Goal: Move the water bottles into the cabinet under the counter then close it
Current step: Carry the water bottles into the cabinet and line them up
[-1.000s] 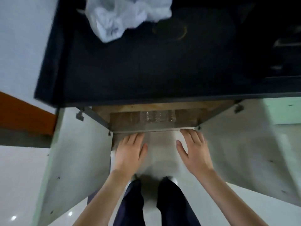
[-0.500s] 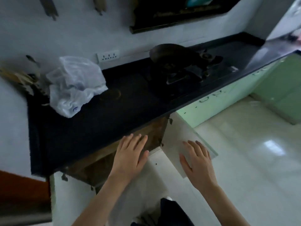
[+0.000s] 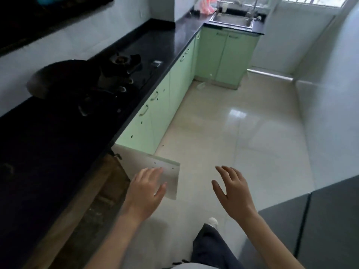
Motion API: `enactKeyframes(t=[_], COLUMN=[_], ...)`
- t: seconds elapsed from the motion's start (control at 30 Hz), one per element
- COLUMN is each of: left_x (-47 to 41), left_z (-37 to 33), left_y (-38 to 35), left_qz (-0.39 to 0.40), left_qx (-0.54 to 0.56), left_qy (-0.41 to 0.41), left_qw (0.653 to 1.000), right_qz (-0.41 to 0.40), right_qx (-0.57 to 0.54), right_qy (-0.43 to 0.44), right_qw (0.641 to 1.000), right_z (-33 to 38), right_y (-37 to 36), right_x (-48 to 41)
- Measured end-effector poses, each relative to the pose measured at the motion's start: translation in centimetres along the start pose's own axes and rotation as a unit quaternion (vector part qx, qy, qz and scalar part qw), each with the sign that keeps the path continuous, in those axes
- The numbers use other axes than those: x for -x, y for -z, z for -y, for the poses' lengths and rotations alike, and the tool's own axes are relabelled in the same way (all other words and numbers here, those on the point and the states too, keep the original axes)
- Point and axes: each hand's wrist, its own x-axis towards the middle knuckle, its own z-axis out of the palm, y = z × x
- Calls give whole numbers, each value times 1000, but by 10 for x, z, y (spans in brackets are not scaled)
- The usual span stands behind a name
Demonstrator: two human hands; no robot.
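The cabinet under the black counter (image 3: 58,144) stands open, and its dark wooden inside (image 3: 104,193) shows at lower left. Its pale right door (image 3: 171,177) juts out over the floor. My left hand (image 3: 145,193) hovers in front of that door with fingers spread, holding nothing. My right hand (image 3: 231,193) is also open and empty, out over the tiled floor to the door's right. No water bottles can be made out in this view.
A gas hob with a dark pan (image 3: 66,78) sits on the counter. Green cabinet doors (image 3: 161,105) run along to a steel sink (image 3: 231,21) in the far corner. Glossy floor tiles (image 3: 242,133) stretch right; a grey cabinet (image 3: 320,226) is at lower right.
My head has swung up and to the right, from looking into the open cabinet with bottles inside to looking down the kitchen. Both hands stay open and empty.
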Motion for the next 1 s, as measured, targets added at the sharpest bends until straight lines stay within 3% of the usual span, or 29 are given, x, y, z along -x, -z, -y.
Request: enactKeyframes(t=[0.3, 0.53, 0.7, 1.0], left_x=[-193, -342, -460, -691], left_z=[-125, -194, -189, -143], left_y=[-100, -107, -128, -160], left_qz=[51, 21, -1, 47], left_qx=[53, 62, 61, 57], left_qy=[-68, -116, -103, -97], left_qw=[995, 991, 993, 993], right_qz=[14, -13, -43, -38], right_qx=[-11, -25, -23, 0], right_qy=[-109, -125, -121, -137], right_qw=[994, 992, 991, 990], right_z=[-165, -246, -293, -348], right_y=[28, 71, 65, 48], right_x=[-93, -211, -318, -537])
